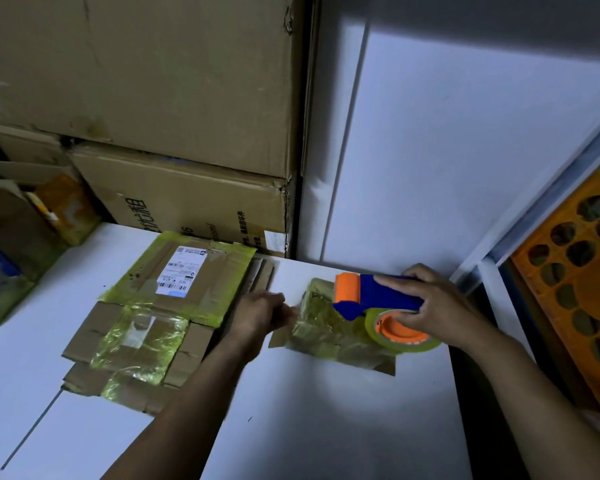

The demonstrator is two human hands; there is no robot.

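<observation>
A small cardboard parcel (329, 329) wrapped in yellowish clear tape lies on the white table (326, 410). My right hand (440, 306) grips the blue handle of a tape dispenser (371, 296) with an orange roller and an orange-cored tape roll (400, 332), held over the parcel's right side. My left hand (260, 311), slightly blurred, has curled fingers at the parcel's left edge and seems to pinch the tape or the cardboard there.
Flattened taped cartons (139, 344) and a flat parcel with a shipping label (184, 275) lie to the left. Large cardboard boxes (187, 116) are stacked behind, a white panel (465, 150) stands at the back right, and an orange perforated crate (575, 271) sits at far right.
</observation>
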